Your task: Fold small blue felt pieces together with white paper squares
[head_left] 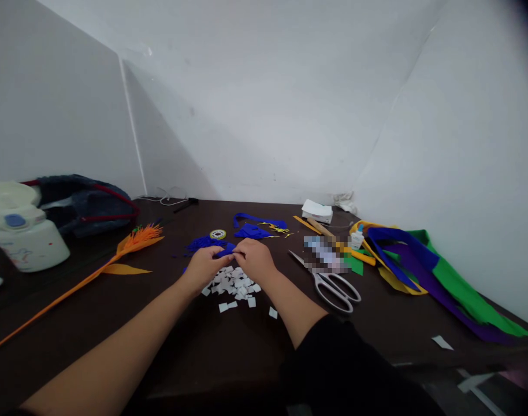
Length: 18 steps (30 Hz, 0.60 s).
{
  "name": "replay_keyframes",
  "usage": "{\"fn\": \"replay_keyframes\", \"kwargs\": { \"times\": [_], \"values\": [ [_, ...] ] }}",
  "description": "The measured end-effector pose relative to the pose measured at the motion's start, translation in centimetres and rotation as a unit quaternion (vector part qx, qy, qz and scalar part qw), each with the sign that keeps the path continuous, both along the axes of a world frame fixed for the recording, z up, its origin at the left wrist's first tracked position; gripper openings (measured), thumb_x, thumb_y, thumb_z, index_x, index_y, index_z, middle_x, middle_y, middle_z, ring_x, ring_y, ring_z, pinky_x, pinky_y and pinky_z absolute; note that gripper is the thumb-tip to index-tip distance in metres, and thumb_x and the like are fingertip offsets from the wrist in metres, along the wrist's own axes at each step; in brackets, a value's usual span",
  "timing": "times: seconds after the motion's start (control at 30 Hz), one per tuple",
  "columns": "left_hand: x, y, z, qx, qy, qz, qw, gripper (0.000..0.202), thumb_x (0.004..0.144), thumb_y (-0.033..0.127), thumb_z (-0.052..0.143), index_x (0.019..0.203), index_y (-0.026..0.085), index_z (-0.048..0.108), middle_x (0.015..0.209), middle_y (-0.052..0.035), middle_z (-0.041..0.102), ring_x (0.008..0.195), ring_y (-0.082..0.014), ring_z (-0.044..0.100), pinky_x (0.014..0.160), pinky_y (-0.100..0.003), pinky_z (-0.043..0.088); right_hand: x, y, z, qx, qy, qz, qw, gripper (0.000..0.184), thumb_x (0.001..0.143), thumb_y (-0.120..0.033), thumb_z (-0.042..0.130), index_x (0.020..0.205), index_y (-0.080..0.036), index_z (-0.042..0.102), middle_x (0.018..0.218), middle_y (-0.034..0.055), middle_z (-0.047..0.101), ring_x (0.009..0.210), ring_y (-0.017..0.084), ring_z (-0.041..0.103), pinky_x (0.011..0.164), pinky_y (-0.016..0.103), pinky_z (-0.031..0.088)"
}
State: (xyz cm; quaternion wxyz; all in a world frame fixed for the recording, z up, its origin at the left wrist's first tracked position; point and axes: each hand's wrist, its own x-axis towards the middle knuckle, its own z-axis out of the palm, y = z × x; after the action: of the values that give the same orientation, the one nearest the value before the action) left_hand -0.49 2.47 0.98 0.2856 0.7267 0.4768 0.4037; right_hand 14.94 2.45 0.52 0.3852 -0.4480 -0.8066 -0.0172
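Both hands meet over the middle of the dark table, pinching a small piece of blue crepe paper (226, 250) between them. My left hand (204, 267) grips its left side with the fingers closed. On the right side, the fingertips of my right hand (254, 260) press together on the same piece. Under the hands lies a heap of small white paper squares (235, 282). Just beyond my left hand are a pile of thin blue shreds (203, 244) and a round yellow-rimmed tape roll (218, 234). Cut blue paper pieces (252, 231) lie farther back.
Grey-handled scissors (333, 287) lie open at right, near a small glue bottle (357, 238) and coloured crepe strips (454, 283). A white box (317, 212) stands at the back. At left are a long-stemmed orange paper flower (138, 238), a white bottle (32, 245) and a dark bag (99, 202).
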Motion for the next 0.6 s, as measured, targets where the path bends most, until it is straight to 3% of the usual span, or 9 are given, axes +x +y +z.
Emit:
{"fn": "replay_keyframes", "kwargs": {
  "times": [0.23,0.43,0.6],
  "values": [
    [-0.04,0.13,-0.2,-0.012,-0.016,-0.033,0.999,0.034,0.063,0.044,0.057,0.076,0.013,0.063,0.07,-0.0037,0.063,0.068,-0.0181,0.055,0.062,-0.026,0.04,0.22,0.3,0.09,-0.059,0.08,0.002,0.995,0.002,0.064,-0.019,0.058,0.065,-0.018,0.059,0.069,-0.0013,0.058,0.067,0.01,0.051,0.063,0.022,0.038],
    [-0.07,-0.24,-0.08,-0.037,-0.063,-0.073,0.995,0.031,0.062,0.041,0.059,0.075,0.013,0.061,0.071,-0.0042,0.063,0.068,-0.0179,0.056,0.064,-0.028,0.041,0.18,0.13,0.13,-0.155,0.167,0.011,0.974,0.011,0.057,-0.024,0.061,0.064,-0.017,0.056,0.062,-0.0032,0.056,0.058,0.009,0.05,0.054,0.02,0.037],
    [-0.03,-0.26,-0.06,-0.049,-0.092,-0.107,0.989,0.024,0.063,0.035,0.059,0.071,0.012,0.059,0.067,-0.0028,0.06,0.064,-0.0148,0.054,0.063,-0.027,0.041,0.18,-0.04,0.23,-0.185,0.195,0.025,0.963,0.014,0.054,-0.024,0.062,0.063,-0.016,0.054,0.059,-0.0041,0.053,0.054,0.008,0.045,0.048,0.019,0.035]
  ]
}}
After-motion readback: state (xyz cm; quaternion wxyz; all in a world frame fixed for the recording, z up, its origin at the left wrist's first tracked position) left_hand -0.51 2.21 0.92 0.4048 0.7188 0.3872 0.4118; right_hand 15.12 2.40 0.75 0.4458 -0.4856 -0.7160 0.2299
